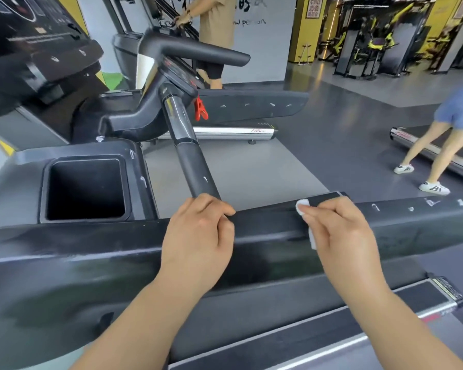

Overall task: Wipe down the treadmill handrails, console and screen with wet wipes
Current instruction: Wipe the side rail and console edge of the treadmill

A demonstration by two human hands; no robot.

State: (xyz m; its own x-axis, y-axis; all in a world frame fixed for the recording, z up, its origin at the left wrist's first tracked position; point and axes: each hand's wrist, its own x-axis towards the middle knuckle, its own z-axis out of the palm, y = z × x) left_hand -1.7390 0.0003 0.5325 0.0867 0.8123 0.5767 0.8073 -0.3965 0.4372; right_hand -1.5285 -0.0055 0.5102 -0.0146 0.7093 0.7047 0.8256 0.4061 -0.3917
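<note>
White wipe (302, 206) pinched by right hand (341, 231) on handrail (412, 225) edge; left hand (198, 233) grips handrail.

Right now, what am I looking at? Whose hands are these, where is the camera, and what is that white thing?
No robot here: one camera, worn on a person's head, looks down at their own bare hands on a gym treadmill. The right hand pinches a white wet wipe against the long dark handrail. The left hand curls over the same rail, where a black grip bar meets it. To the left sits a square storage pocket; the console is above it. Other people exercise behind.
</note>
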